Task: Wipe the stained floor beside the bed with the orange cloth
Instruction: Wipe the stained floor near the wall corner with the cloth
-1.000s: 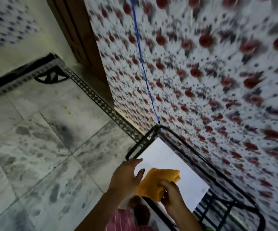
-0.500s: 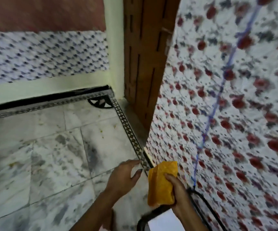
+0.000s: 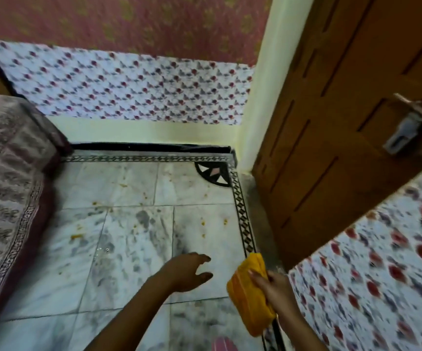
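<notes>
Head view looks down on two bare forearms reaching out over a marble floor [image 3: 118,272]. Nearest, at about 5 o'clock, the right hand [image 3: 274,285] is clenched around the folded orange cloth [image 3: 249,297], fingers [image 3: 256,274] wrapped over its upper half from the right; the cloth sticks out above the knuckles toward 12 o'clock and hangs lower toward 6 o'clock, held in the air above the patterned floor border [image 3: 243,219]. Just to its left, near 6 o'clock, the left hand [image 3: 186,272] is released and empty, fingers loosely spread and curled, hovering over a grey-veined tile and not touching the cloth. A bit of pink striped fabric [image 3: 224,344] shows at the bottom edge. Farther out, small orange-yellow stains [image 3: 77,236] are scattered over the tiles from 9 to 12 o'clock, with dark smudges [image 3: 143,219] among them. At 9 o'clock lies the bed [image 3: 5,173] under a brown patterned cover, its edge hanging beside the stained tiles. At 3 o'clock a white wall with red floral print [image 3: 382,262] runs close by, and beyond it at 1 o'clock stands a wooden door [image 3: 331,122] with a metal handle [image 3: 402,133]. Farthest, at 12 o'clock, the cream skirting and floral-tiled back wall [image 3: 129,89] close the corner.
</notes>
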